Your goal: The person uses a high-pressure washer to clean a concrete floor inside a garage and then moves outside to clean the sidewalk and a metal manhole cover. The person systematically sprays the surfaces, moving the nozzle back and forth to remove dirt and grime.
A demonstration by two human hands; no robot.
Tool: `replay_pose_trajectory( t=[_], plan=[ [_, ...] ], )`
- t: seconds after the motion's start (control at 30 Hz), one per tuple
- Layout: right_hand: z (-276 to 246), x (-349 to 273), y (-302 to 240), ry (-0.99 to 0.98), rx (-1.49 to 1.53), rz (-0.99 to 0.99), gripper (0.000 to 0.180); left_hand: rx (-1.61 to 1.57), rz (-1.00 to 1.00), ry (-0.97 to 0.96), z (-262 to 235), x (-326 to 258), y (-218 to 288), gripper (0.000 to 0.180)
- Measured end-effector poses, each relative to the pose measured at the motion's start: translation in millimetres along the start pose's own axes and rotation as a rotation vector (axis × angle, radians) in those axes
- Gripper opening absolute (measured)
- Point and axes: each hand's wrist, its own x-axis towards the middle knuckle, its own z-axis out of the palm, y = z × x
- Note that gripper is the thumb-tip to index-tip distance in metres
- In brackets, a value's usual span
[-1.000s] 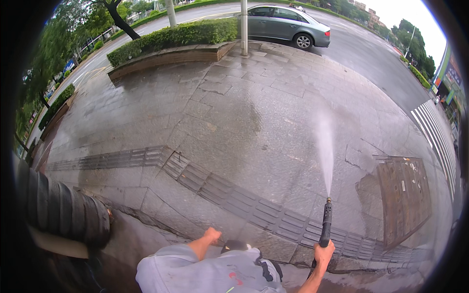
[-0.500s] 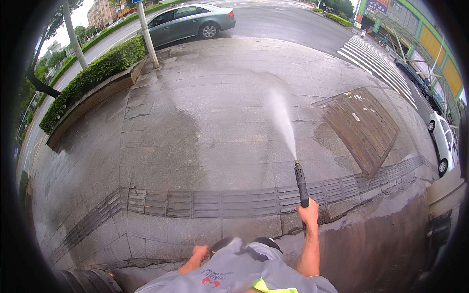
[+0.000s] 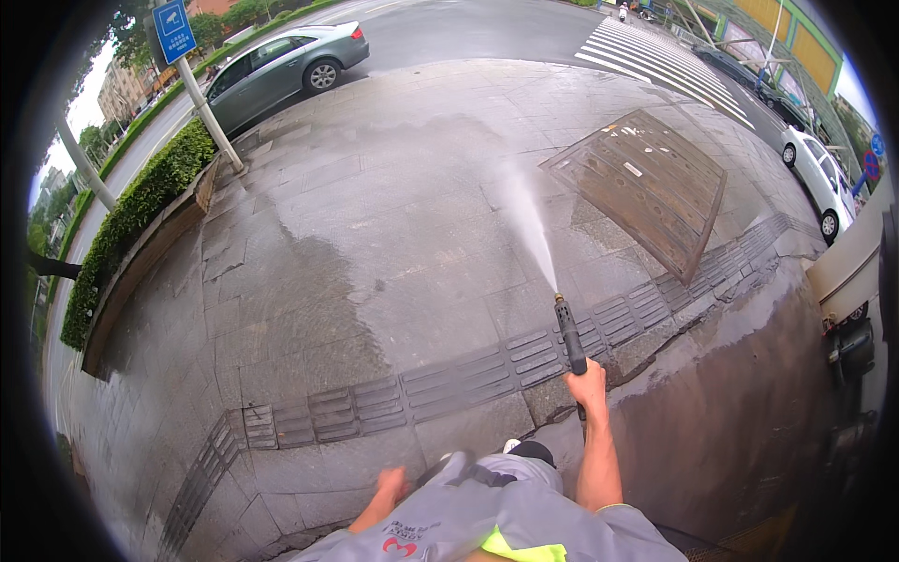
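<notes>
My right hand [image 3: 588, 382] is wrapped round the grip of a black pressure washer spray gun [image 3: 569, 332], whose brass-coloured tip points away from me over the pavement. A white fan of water [image 3: 528, 220] shoots from the nozzle onto the grey paving slabs [image 3: 440, 253]. The gun's lower part is mostly hidden by my hand and forearm. My left hand [image 3: 392, 481] hangs low in front of my grey shirt, its fingers curled in, with nothing seen in it. Darker wet patches mark the slabs left of the spray.
Ridged tactile tiles [image 3: 449, 389] cross in front of me. A rusty metal cover [image 3: 646, 187] lies to the right of the spray. Farther off are a grey car [image 3: 290, 70], a signpost [image 3: 211, 117], a hedge [image 3: 140, 220] and a white car [image 3: 819, 178]. Wet brown ground [image 3: 712, 440] lies at right.
The view has turned right and moved forward, so the grey car and metal cover sit farther left. The spray gun stays in my right hand, still spraying. My left hand has shifted slightly.
</notes>
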Motion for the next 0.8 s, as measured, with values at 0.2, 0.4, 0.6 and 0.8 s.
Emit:
replay_pose_trajectory(
  t=[0.2,0.4,0.6,0.8],
  plan=[
    [-21.4,-7.0,54.9,-0.056,0.015,0.094,0.025,-0.047,0.076,-0.044,36.7,-3.5,19.5,0.026],
    [-53.1,-14.4,112.4,-0.059,0.053,0.267,0.022,0.112,0.298,-0.101,60.2,-31.4,13.9,0.026],
    [-95.7,-10.0,138.1,0.023,0.02,0.348,0.023,0.115,0.142,-0.07,83.8,-40.9,5.8,0.025],
    [-114.2,3.8,148.7,0.057,0.008,0.297,0.022,-0.126,0.081,-0.094,105.6,-57.5,9.2,0.025]
  ],
)
